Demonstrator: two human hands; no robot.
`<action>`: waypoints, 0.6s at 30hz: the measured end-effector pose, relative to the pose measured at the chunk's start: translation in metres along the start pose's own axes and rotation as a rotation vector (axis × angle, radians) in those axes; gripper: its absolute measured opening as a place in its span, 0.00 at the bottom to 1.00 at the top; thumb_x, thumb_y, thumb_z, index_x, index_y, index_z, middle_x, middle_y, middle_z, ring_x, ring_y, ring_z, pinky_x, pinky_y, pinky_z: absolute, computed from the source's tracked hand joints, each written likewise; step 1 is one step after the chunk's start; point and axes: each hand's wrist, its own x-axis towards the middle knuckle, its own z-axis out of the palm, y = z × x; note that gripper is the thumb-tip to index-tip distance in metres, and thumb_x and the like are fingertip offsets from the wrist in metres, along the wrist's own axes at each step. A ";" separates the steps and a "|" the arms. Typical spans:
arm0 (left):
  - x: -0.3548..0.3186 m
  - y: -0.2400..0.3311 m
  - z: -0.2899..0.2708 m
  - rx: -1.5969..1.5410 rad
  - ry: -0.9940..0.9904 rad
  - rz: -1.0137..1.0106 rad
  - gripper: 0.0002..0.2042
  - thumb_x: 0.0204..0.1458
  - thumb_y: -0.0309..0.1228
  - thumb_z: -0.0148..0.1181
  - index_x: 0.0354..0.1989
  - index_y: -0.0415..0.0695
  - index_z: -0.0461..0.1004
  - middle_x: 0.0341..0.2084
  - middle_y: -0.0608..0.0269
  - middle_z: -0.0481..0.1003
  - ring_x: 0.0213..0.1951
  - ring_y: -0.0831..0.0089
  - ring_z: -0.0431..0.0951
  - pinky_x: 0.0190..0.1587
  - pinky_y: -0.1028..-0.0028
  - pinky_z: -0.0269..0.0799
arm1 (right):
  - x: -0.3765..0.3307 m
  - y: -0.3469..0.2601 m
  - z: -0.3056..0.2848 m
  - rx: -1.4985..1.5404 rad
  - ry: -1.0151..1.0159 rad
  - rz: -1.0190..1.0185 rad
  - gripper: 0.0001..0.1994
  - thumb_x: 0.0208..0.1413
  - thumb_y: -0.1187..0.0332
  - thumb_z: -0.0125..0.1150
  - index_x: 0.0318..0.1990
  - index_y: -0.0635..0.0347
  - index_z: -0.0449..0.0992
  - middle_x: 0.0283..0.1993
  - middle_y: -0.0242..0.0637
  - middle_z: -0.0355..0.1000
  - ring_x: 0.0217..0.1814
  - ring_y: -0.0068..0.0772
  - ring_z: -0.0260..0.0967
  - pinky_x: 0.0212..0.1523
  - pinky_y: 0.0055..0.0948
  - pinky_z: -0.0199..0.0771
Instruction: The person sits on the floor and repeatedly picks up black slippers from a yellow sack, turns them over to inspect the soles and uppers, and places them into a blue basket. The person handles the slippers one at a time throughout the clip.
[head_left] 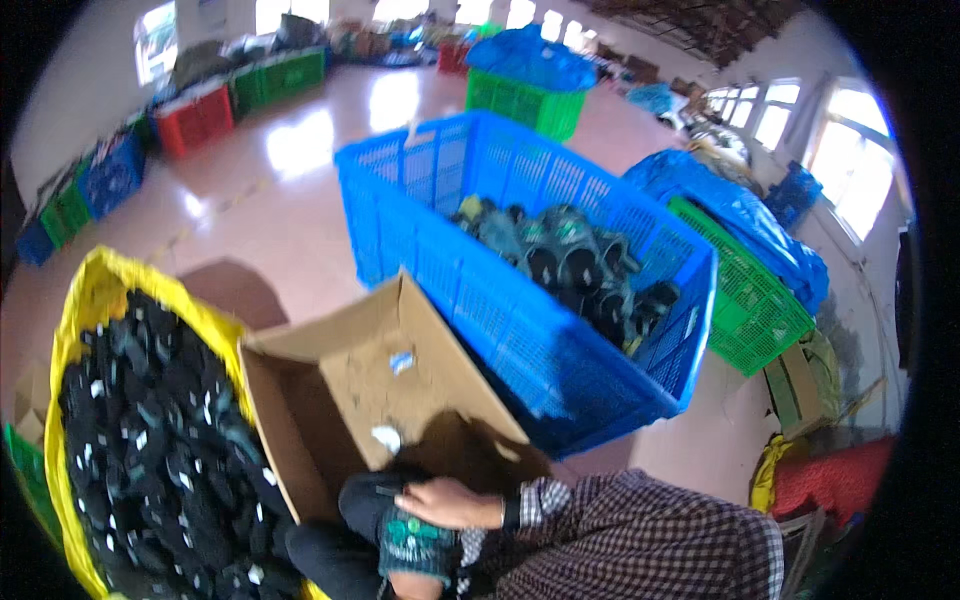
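Observation:
My right hand (445,501) reaches in from the right in a checkered sleeve. Its fingers bend over the upper end of a dark fabric piece (415,548) with a pale green print. Below the piece, a patch of my left hand (414,586) shows at the lower edge, its fingers hidden. Rounded black shapes lie just left of the hands, too dark to tell apart. Beyond the hands sits an open cardboard box (440,375), with small white scraps inside. At the left stands a yellow sack (88,285) filled with small black bundles bearing white tags.
A large blue plastic crate (440,270) behind the box holds dark grey-green pieces with black openings. Green crates (745,290) covered in blue sheeting stand at right and far back. Red and green crates line the far left wall. A red sack (835,480) lies at right.

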 end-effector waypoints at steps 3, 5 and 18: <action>0.044 -0.008 -0.016 0.009 0.069 -0.107 0.18 0.56 0.44 0.45 0.51 0.53 0.71 0.48 0.54 0.71 0.51 0.58 0.70 0.55 0.59 0.62 | -0.002 -0.002 -0.001 0.013 -0.013 -0.078 0.26 0.63 0.44 0.41 0.32 0.60 0.70 0.26 0.54 0.69 0.31 0.58 0.70 0.31 0.48 0.68; 0.062 -0.013 -0.023 0.005 0.087 -0.151 0.18 0.56 0.44 0.45 0.51 0.52 0.71 0.47 0.54 0.71 0.50 0.58 0.70 0.54 0.59 0.63 | -0.008 -0.007 -0.007 0.043 -0.024 -0.124 0.29 0.63 0.42 0.38 0.35 0.63 0.72 0.31 0.54 0.72 0.32 0.57 0.71 0.34 0.49 0.68; 0.072 -0.035 -0.038 0.003 0.124 -0.235 0.17 0.54 0.42 0.47 0.48 0.50 0.73 0.43 0.52 0.73 0.47 0.58 0.72 0.50 0.59 0.65 | -0.011 -0.006 0.009 0.106 0.053 -0.080 0.25 0.66 0.48 0.35 0.37 0.62 0.70 0.30 0.52 0.69 0.34 0.56 0.69 0.37 0.48 0.67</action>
